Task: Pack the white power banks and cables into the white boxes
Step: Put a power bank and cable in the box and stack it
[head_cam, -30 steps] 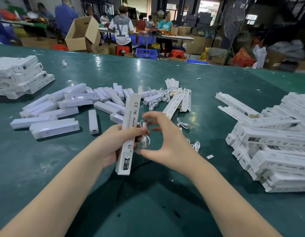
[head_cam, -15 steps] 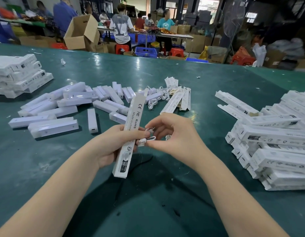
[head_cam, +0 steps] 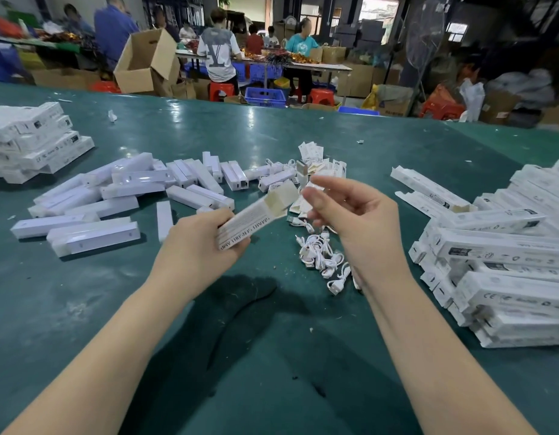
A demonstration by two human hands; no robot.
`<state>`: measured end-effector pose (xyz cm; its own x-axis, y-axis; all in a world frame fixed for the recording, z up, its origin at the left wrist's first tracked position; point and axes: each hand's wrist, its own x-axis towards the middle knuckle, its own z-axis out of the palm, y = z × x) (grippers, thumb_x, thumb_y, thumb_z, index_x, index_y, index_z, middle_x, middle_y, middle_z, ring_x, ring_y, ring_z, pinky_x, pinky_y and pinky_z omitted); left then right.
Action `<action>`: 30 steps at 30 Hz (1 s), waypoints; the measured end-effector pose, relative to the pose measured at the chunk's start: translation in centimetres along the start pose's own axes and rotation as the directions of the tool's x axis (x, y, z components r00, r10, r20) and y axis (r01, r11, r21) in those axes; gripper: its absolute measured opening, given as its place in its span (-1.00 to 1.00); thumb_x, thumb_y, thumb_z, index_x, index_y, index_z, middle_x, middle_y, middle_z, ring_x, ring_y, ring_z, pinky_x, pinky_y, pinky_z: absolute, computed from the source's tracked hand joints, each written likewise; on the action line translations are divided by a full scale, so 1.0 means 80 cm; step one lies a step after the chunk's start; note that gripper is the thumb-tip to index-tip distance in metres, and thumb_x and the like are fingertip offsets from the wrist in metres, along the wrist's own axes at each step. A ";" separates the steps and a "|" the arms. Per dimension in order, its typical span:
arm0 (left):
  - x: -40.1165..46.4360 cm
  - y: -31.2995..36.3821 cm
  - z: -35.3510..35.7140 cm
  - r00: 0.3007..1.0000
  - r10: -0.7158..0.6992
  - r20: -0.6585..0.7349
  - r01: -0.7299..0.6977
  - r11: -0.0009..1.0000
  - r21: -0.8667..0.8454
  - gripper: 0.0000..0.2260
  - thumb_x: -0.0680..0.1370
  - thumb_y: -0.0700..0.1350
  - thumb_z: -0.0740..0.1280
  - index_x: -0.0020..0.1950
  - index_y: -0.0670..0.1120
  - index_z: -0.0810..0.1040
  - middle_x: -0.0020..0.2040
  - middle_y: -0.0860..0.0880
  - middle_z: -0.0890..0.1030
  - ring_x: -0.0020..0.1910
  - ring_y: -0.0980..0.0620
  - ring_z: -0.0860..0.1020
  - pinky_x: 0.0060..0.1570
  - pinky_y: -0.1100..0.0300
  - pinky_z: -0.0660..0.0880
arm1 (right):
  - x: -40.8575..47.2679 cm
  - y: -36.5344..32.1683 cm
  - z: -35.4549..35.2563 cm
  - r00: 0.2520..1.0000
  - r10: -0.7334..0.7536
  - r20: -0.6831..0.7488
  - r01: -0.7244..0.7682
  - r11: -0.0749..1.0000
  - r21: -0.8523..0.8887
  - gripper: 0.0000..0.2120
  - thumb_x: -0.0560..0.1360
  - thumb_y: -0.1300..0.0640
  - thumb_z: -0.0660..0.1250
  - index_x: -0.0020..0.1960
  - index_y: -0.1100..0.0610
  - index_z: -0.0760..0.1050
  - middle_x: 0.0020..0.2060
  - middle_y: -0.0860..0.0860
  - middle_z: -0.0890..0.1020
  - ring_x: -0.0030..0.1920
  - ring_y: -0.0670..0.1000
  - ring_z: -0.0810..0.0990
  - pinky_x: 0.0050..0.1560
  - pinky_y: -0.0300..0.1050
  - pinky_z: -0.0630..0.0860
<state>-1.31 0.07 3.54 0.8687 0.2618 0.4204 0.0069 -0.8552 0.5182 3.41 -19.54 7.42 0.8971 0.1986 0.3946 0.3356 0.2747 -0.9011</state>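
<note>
A box (head_cam: 256,219), open end angled up, is gripped by the left hand (head_cam: 196,243); the right hand (head_cam: 350,211), fingers loosely curled, apparently empty, hovers beside it. Flaps should be tucked squarely.

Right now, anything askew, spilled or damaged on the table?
Nothing looks damaged. Loose white cables lie tangled on the green table; power banks lie scattered. The left hand holds an open-ended box.
</note>
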 end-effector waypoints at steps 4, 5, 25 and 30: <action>-0.001 0.000 0.005 0.999 0.027 0.041 -0.026 0.999 -0.033 -0.93 0.43 0.00 0.39 -0.11 0.05 0.59 -0.27 0.08 0.59 -0.19 -0.06 0.53 -0.12 0.03 0.52 | 0.000 -0.001 0.002 1.000 0.014 0.006 -0.014 1.000 -0.018 -0.87 0.44 0.26 0.50 -0.19 0.04 0.72 -0.33 0.02 0.71 -0.35 -0.08 0.65 -0.29 -0.31 0.54; -0.001 0.000 0.005 0.999 0.034 0.028 -0.033 0.999 -0.041 -0.93 0.43 0.00 0.39 -0.12 0.05 0.59 -0.28 0.09 0.59 -0.21 -0.05 0.53 -0.14 0.03 0.52 | 0.000 -0.001 0.001 1.000 0.017 0.016 -0.016 0.999 -0.050 -0.87 0.44 0.25 0.50 -0.19 0.04 0.72 -0.33 0.01 0.71 -0.36 -0.09 0.64 -0.33 -0.32 0.52; -0.004 -0.009 0.011 0.978 0.171 0.117 -0.170 0.985 -0.016 -0.76 0.41 -0.05 0.39 -0.37 0.06 0.38 -0.46 0.06 0.45 -0.41 0.09 0.42 -0.42 0.18 0.32 | 0.000 0.005 -0.004 0.980 0.083 0.180 0.017 0.870 -0.493 -0.67 0.38 0.25 0.55 -0.33 -0.18 0.65 -0.39 0.02 0.61 -0.42 -0.10 0.45 -0.35 -0.34 0.39; -0.006 -0.004 0.008 0.951 0.235 0.201 -0.267 0.953 0.145 -0.72 0.42 -0.09 0.36 -0.38 0.03 0.28 -0.45 0.04 0.37 -0.35 -0.10 0.39 -0.33 0.06 0.42 | -0.001 0.006 -0.010 0.951 0.229 0.207 -0.080 0.831 -0.551 -0.83 0.32 0.24 0.56 -0.33 0.00 0.65 -0.42 -0.04 0.68 -0.50 -0.07 0.54 -0.43 -0.23 0.50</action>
<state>-1.41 -0.05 2.68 0.9273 -0.0422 0.3720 -0.1530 -0.9496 0.2735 3.72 -20.14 6.79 0.8707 0.4465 0.2061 0.3649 -0.3058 -0.8794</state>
